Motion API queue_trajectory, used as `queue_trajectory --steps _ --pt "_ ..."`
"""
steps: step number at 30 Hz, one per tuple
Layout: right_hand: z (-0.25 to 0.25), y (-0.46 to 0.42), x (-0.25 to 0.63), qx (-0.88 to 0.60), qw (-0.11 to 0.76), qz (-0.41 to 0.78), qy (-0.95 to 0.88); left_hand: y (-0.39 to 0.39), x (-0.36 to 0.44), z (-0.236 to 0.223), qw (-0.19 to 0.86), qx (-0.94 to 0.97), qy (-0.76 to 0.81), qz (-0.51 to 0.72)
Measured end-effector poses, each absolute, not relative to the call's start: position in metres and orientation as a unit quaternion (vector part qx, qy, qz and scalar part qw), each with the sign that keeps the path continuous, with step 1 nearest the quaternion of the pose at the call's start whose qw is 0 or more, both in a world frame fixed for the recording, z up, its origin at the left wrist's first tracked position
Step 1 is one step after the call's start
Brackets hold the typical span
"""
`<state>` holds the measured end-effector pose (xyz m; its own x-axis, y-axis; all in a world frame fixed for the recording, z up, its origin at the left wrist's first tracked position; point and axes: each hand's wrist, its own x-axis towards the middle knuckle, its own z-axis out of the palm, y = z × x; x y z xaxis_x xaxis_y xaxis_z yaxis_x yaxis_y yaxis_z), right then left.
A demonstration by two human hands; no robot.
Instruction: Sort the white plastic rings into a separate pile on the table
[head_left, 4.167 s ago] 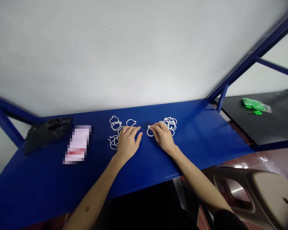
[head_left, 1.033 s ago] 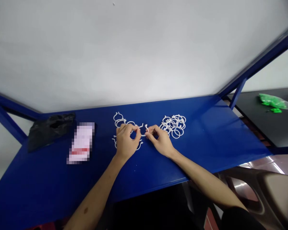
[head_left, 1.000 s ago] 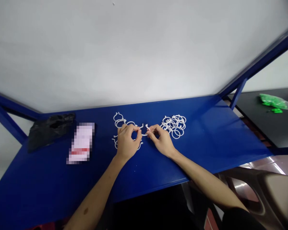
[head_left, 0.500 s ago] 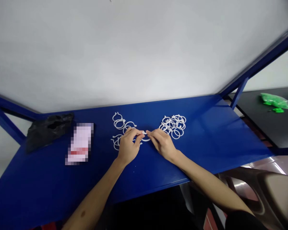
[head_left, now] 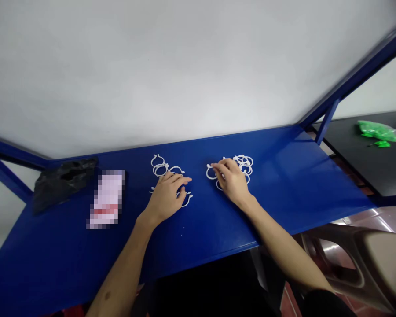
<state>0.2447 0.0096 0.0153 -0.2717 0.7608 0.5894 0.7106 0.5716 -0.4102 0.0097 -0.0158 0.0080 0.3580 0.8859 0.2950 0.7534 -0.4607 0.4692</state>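
Observation:
My right hand [head_left: 232, 178] pinches a white plastic ring [head_left: 208, 175] near its small knobbed clasp, at the left side of a cluster. That cluster of overlapping white rings [head_left: 247, 159] lies partly hidden under and behind my right hand. My left hand [head_left: 167, 193] has its fingers stretched apart and holds nothing that I can see. It is over a looser group of white rings, several with a gap between their knobbed ends, such as the ring [head_left: 157, 159] behind the hand. Another ring [head_left: 187, 200] shows beside my left thumb.
The rings lie on a blue table [head_left: 211, 233] against a pale wall. Left of them are a blurred-out pinkish packet [head_left: 107, 193] and a crumpled black plastic bag [head_left: 64, 182]. To the right, a black table [head_left: 366, 163] bears a bag of green pieces [head_left: 378, 130]. A brown chair [head_left: 359, 259] stands at the right front.
My hands were together at a ring in the middle. They have parted: the left has let go and moved left, the right has carried the ring right to the cluster.

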Motion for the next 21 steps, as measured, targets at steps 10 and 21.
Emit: queue_trajectory --steps 10,21 --pt "0.005 0.033 0.286 -0.551 0.343 0.020 -0.761 -0.020 0.001 0.019 0.170 0.838 0.488 0.173" --pt "0.009 0.031 0.282 -0.546 0.374 0.008 -0.750 -0.013 0.014 0.010 0.159 0.801 0.524 0.244"
